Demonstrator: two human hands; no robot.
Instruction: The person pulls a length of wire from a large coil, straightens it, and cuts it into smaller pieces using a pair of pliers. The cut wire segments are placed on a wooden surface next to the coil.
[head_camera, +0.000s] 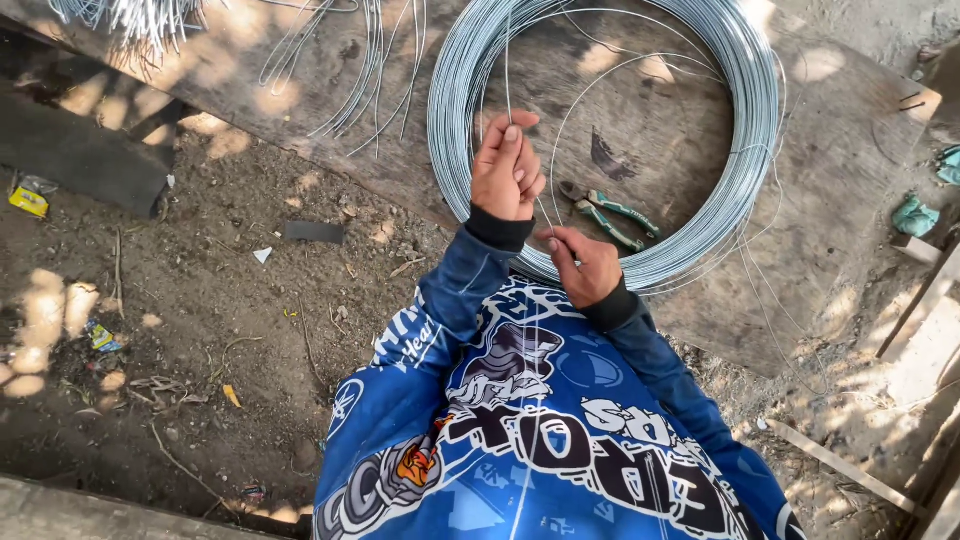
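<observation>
The left hand (508, 170) is closed around a single strand of thin grey wire (507, 75), thumb and fingers pinched on it with the thumb pointing up, and the strand runs straight on from the fist toward the far side of the coil. The right hand (583, 262) sits nearer the body and lower, its fingers pinched together on the same strand where it comes back toward the chest; the two hands are close but not touching. Both wrists end in black cuffs on blue sleeves of a printed jersey (520, 430), which fills the lower middle of the view. Directly beyond the hands lies a large round coil of galvanised wire (755, 130), many turns thick, resting flat on a weathered wooden board (850, 150) laid on the ground. Inside the ring of the coil, just beside the right hand, a pair of pliers with green handles (610, 213) lies on the board. Loose loops trail off the coil's right edge. At the board's far left corner a bundle of cut straight wire pieces (350, 70) fans out. Left of the board is bare dirt ground (200, 330) strewn with twigs and scraps of litter, dappled with sunlight.
</observation>
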